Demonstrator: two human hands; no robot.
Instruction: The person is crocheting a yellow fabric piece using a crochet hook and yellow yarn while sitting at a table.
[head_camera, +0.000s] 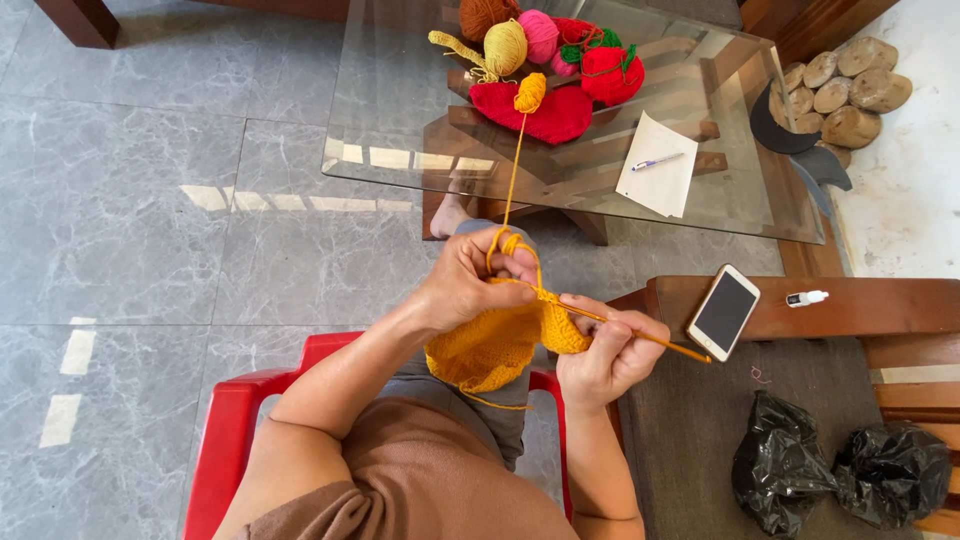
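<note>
Two hands work a yellow crochet piece (495, 345) held over the lap: the left hand (465, 285) pinches its top edge with yarn looped over the fingers, and the right hand (610, 355) has its grip pressed around a crochet hook (640, 335). The taut yellow strand (514, 170) could drag the small yarn ball (530, 92) off the glass table (400, 130).

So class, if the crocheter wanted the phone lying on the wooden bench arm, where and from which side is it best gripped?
Grip the phone across its two long edges, coming from above. It lies flat and screen-up, its near end hanging slightly over the wooden bench arm, so that end gives fingers room. The right hand, holding the crochet hook, is nearest.
</note>
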